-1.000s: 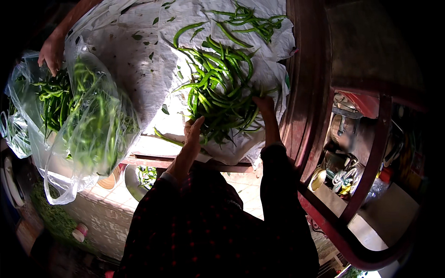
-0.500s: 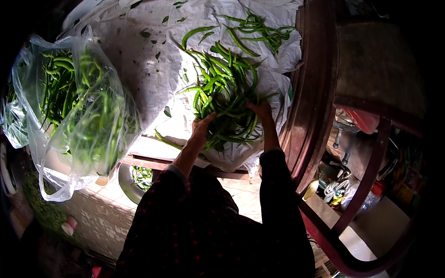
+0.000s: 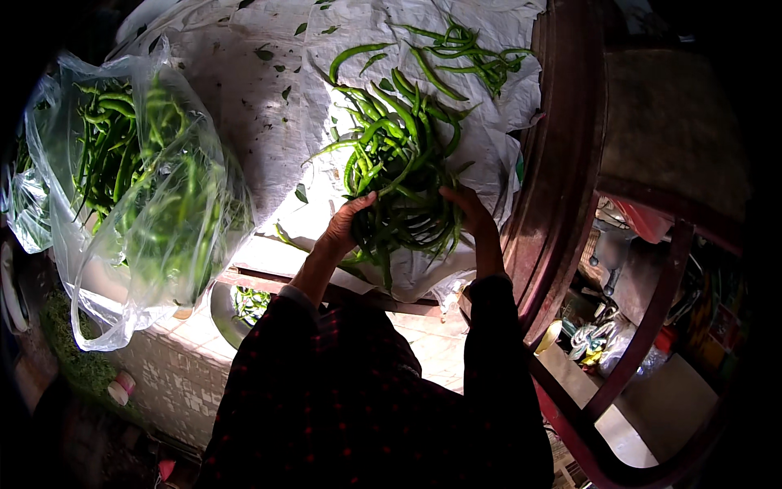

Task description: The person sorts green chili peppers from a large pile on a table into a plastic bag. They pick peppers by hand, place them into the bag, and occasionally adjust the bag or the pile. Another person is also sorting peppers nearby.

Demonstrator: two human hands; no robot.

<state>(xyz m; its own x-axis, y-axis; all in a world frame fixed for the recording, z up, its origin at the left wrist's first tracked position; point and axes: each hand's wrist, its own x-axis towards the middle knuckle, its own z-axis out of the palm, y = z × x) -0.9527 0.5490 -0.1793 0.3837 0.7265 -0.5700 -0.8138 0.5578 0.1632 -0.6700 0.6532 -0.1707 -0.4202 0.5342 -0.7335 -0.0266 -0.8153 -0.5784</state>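
Observation:
A heap of long green chili peppers lies on a white cloth. At its near end, a thick bundle of peppers sits between my two hands, some tips hanging toward me. My left hand grips the bundle's left side, thumb on top. From the right, my right hand presses around the same bundle. The fingers of both hands are partly hidden under the peppers. Beyond the heap lies a smaller cluster of thinner chili peppers.
A clear plastic bag full of green peppers stands at the left. Below the table edge, a metal basin holds more peppers. A dark red wooden frame runs along the right. Loose leaves dot the cloth.
My hands have moved slightly apart and toward me around the near peppers. The bundle between them looks larger and has come nearer. The whole view has shifted a little.

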